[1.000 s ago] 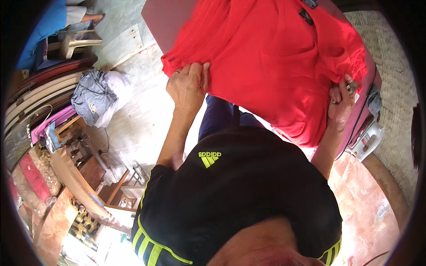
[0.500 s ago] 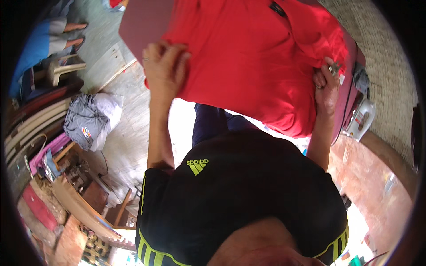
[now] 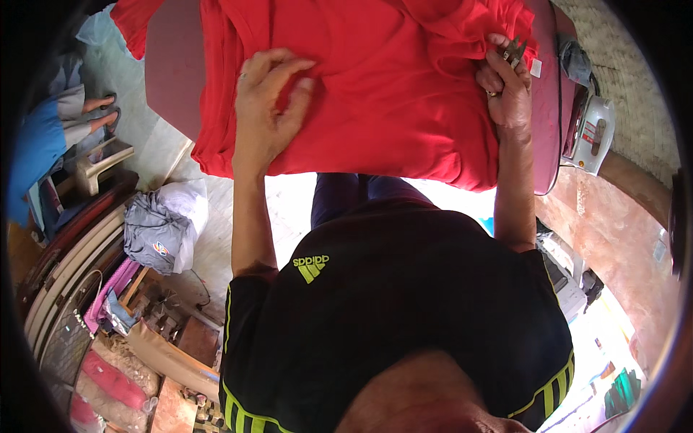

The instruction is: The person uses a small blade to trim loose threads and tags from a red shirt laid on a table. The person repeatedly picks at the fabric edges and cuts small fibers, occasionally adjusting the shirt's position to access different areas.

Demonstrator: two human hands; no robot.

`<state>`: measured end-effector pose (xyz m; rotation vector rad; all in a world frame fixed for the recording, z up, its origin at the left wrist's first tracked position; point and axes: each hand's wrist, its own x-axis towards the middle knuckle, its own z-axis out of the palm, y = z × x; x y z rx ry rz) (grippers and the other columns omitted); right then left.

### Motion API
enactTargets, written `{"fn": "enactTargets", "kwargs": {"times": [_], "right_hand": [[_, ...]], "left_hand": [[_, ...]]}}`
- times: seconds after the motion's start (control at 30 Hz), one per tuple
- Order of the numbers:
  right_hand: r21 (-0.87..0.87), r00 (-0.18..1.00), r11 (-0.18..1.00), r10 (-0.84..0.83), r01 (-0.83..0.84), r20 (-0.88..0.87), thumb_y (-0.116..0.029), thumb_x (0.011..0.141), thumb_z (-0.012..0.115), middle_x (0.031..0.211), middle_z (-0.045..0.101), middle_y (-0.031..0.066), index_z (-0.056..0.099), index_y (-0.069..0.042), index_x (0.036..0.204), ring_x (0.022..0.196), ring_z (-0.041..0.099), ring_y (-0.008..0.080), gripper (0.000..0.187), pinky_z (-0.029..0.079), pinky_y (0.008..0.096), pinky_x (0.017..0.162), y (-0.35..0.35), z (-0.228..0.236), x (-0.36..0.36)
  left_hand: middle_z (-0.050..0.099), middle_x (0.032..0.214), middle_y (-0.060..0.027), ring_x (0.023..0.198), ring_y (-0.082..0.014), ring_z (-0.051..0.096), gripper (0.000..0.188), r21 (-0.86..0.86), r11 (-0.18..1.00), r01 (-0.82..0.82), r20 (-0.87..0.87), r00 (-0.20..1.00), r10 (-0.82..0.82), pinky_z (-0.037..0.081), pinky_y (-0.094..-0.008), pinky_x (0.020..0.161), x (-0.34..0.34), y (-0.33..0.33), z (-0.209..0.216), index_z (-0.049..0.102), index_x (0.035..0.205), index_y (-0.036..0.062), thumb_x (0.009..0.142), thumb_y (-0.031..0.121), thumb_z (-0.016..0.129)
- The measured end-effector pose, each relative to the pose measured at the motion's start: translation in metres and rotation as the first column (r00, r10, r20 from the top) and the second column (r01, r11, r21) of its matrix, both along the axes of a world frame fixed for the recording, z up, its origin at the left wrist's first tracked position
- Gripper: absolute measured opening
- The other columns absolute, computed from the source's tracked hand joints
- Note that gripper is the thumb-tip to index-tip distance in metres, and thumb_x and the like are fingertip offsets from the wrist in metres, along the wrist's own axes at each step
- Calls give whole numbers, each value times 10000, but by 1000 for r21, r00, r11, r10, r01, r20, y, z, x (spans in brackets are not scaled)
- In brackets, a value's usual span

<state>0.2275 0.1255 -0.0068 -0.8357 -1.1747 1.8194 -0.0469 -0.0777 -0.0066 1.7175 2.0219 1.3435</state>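
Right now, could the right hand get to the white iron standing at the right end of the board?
Probably yes. The right hand pinches the red shirt edge, and the white iron stands just beyond it, nothing between. It would have to let go of the cloth first.

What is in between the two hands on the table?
Only the red shirt. It is spread between the left hand and the right hand, with nothing else lying on that stretch, as the head view shows.

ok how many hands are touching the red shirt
2. The left hand lies flat on the middle of the red shirt; the right hand pinches its edge near the board's right end. No others show.
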Motion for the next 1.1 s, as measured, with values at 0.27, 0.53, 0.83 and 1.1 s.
{"fn": "enactTargets", "kwargs": {"times": [0.27,0.53,0.83,1.1], "right_hand": [[498,899,847,-57,-187,435,-40,872,696,859,614,-30,646,-63,1127,762,533,40,261,474,217,695,-24,7,-19],[537,735,793,-176,-288,655,-89,848,708,891,690,33,644,-42,1109,731,586,68,273,508,233,707,-29,7,-27],[537,728,817,-235,-211,643,-95,840,710,706,529,-7,657,-65,1093,636,465,69,261,427,252,596,-31,0,-22],[537,800,830,-216,-151,560,-99,836,727,729,550,-24,648,-39,1088,667,494,67,271,441,246,624,-28,6,-25]], "left_hand": [[581,1044,-16,972,-243,540,208,-172,968,184,-170,962,-213,429,-388,841,3,26,1,722,910,83,727,158,783],[603,989,-3,932,-229,552,205,-97,944,315,-146,934,-327,432,-370,847,3,30,0,722,947,111,746,82,749],[602,962,-102,891,-243,576,54,-69,874,480,211,864,-458,453,-335,781,1,8,17,654,851,16,833,54,688],[589,1092,-72,924,-247,589,389,-216,845,490,127,872,-474,486,-351,845,-18,10,40,664,1095,41,782,236,786]]}}
